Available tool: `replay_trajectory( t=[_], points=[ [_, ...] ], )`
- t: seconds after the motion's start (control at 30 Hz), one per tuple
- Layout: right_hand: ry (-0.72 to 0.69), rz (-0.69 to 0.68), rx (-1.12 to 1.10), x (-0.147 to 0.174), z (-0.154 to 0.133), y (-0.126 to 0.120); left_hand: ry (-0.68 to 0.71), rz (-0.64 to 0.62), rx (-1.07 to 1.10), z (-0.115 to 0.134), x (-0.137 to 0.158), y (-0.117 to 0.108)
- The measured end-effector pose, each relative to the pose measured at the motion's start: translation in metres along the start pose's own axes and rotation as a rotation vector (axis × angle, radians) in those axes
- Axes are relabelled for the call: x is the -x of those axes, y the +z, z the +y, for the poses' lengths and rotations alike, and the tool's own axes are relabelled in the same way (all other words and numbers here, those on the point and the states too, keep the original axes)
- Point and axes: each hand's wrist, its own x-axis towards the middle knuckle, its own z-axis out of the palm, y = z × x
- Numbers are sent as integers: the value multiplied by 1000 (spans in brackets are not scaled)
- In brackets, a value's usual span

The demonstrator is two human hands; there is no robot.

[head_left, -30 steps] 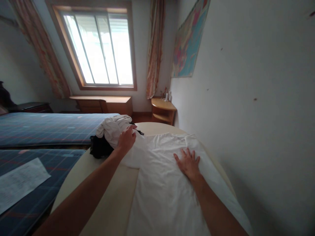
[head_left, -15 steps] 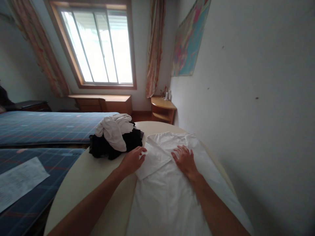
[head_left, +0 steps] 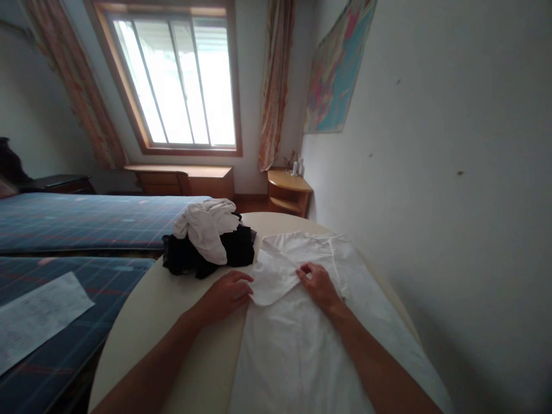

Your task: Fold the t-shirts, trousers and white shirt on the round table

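Observation:
A white shirt lies spread lengthwise over the round cream table. A flap of it, seemingly a sleeve, is folded inward across its upper left part. My left hand has its fingertips closed on the flap's outer left edge. With thumb and fingers pinched together, my right hand grips the flap's inner end near the middle of the shirt. Between the hands the lower border of the flap curves, slightly raised. The shirt's near end runs out of view at the bottom.
A heap of crumpled clothes, a white one over black ones, sits at the table's far left. Beds with blue plaid mattresses stand to the left, one bearing a paper sheet. A white wall rises close on the right.
Both hands were loosely spread over the shirt; now their fingers have closed on the flap. The flap's lower edge has lifted and curved. The view has shifted slightly left.

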Motion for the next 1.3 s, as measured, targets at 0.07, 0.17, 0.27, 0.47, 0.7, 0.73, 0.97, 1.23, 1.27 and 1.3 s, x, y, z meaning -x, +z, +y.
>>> replay_trajectory(
  t=[0.07,0.17,0.27,0.47,0.7,0.73,0.97,1.23,1.27,1.3],
  points=[
    [27,18,-128,-2,1,-1,-33,132,4,4,-3,5],
    [74,145,-256,-4,6,-3,-52,236,15,16,-6,13],
    [145,212,-211,-6,15,-4,49,92,8,29,-8,22],
    [182,107,-1,-5,20,0,-10,16,-91,27,-6,30],
    [196,226,-18,-6,26,-3,-148,59,-73,10,-6,30],
    [202,213,-1,-6,28,-2,-170,51,-68,10,-6,30],
    [56,228,54,-7,32,2,-264,25,-21,9,-5,29],
    [-38,254,229,-6,25,1,-286,48,16,10,-8,29],
    [-91,209,243,-3,20,2,-280,41,17,10,-8,29],
    [-137,148,256,0,15,2,-272,29,16,10,-8,29]
  ],
)
